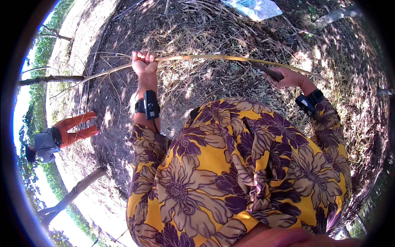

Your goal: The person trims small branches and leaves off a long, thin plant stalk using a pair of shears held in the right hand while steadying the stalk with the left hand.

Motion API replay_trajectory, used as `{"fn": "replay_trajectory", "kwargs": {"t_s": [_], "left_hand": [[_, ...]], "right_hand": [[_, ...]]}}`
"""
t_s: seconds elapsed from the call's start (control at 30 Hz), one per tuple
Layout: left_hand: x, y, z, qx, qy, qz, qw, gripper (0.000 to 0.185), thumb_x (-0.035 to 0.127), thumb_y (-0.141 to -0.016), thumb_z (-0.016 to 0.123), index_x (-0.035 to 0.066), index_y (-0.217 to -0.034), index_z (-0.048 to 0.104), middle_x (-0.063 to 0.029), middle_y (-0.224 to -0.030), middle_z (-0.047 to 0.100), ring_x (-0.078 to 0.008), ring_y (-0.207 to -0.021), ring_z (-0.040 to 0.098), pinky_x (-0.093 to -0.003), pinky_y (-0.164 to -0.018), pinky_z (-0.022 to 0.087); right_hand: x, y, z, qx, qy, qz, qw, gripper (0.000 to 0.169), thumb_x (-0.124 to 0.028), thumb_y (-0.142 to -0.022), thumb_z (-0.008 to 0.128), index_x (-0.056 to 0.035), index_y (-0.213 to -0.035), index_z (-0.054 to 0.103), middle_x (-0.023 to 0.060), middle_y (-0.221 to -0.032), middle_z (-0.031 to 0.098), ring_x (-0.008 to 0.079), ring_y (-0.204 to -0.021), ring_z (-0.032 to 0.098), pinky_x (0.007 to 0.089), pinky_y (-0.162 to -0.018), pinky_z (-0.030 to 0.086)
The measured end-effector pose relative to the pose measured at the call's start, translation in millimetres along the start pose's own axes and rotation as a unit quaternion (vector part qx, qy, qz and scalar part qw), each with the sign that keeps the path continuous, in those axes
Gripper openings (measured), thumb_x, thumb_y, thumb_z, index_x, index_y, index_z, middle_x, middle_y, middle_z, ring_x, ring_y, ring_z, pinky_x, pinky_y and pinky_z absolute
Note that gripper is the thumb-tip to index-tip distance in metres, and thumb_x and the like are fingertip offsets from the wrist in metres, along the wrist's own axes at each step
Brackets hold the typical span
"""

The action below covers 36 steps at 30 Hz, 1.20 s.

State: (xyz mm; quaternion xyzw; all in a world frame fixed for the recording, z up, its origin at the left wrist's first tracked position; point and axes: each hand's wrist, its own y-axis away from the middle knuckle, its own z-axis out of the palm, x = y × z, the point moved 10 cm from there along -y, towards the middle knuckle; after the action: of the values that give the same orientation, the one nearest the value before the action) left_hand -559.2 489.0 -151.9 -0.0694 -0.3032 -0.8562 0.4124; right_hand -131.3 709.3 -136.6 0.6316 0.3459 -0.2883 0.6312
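Note:
A long, thin yellow bamboo stalk (202, 57) crosses in front of me; it shows joints and looks bowed in this wide view. My left hand (144, 62) grips it in a fist, left of its middle. Thin side twigs (115, 86) stick out from the stalk around and left of that fist. In my right hand (286, 77) is a dark-bladed knife (268, 71), probably a machete or billhook, its handle mostly hidden by the fingers. The blade slants up-left, and its tip meets or overlaps the stalk's underside; whether it touches, I cannot tell.
Dry leaves and straw litter (216, 80) cover the ground. Cut sticks (213, 15) are heaped ahead, beside a white plastic sack (253, 8). Tree trunks stand left (51, 79) and lower left (74, 190). A person in orange trousers (75, 128) stands at the left.

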Motion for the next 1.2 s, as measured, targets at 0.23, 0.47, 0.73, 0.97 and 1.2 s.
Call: {"fn": "replay_trajectory", "kwargs": {"t_s": [0.23, 0.47, 0.73, 0.97, 1.2], "left_hand": [[0, -8, -1, -0.024, 0.019, -0.023, 0.999, 0.038, 0.030, -0.089, 0.047, 0.012, -0.057, 0.040, 0.0026, -0.049, 0.031, -0.0120, -0.041, 0.021, -0.0265, -0.039, 0.020], [13, -10, -7, -0.022, 0.000, -0.012, 1.000, 0.039, 0.029, -0.090, 0.047, 0.012, -0.056, 0.038, 0.0037, -0.048, 0.027, -0.0109, -0.040, 0.018, -0.0253, -0.038, 0.019], [10, -13, -3, -0.040, -0.017, -0.023, 0.999, 0.041, 0.037, -0.094, 0.039, 0.012, -0.061, 0.037, 0.0036, -0.049, 0.025, -0.0112, -0.040, 0.018, -0.0265, -0.039, 0.021], [6, -11, 1, -0.033, -0.019, -0.021, 0.999, 0.040, 0.037, -0.094, 0.037, 0.013, -0.062, 0.036, 0.0034, -0.051, 0.025, -0.0110, -0.041, 0.019, -0.0262, -0.039, 0.023], [16, -10, -7, -0.042, -0.029, -0.012, 0.999, 0.040, 0.037, -0.094, 0.039, 0.013, -0.061, 0.038, 0.0031, -0.050, 0.027, -0.0109, -0.040, 0.020, -0.0259, -0.038, 0.023]], "right_hand": [[7, 3, 0, 0.019, -0.036, -0.009, 0.999, 0.052, -0.010, -0.068, 0.062, -0.0029, -0.118, 0.048, -0.0021, -0.078, 0.050, 0.0073, -0.068, 0.047, 0.0227, -0.062, 0.041], [-16, 5, 5, -0.002, -0.017, 0.003, 1.000, 0.054, -0.010, -0.067, 0.061, -0.0031, -0.119, 0.048, -0.0025, -0.079, 0.049, 0.0075, -0.068, 0.047, 0.0233, -0.063, 0.041], [-17, 4, 5, 0.008, 0.066, 0.001, 0.998, 0.054, -0.009, -0.067, 0.059, -0.0043, -0.119, 0.048, -0.0025, -0.079, 0.047, 0.0076, -0.070, 0.045, 0.0239, -0.064, 0.042], [-23, 4, 3, 0.021, 0.048, -0.019, 0.998, 0.050, -0.009, -0.066, 0.058, -0.0030, -0.115, 0.051, -0.0034, -0.076, 0.047, 0.0068, -0.066, 0.046, 0.0227, -0.061, 0.042], [-30, 1, 9, 0.052, 0.076, -0.009, 0.996, 0.035, -0.015, -0.070, 0.059, -0.0031, -0.103, 0.056, -0.0018, -0.075, 0.052, 0.0073, -0.065, 0.046, 0.0245, -0.061, 0.041]]}}
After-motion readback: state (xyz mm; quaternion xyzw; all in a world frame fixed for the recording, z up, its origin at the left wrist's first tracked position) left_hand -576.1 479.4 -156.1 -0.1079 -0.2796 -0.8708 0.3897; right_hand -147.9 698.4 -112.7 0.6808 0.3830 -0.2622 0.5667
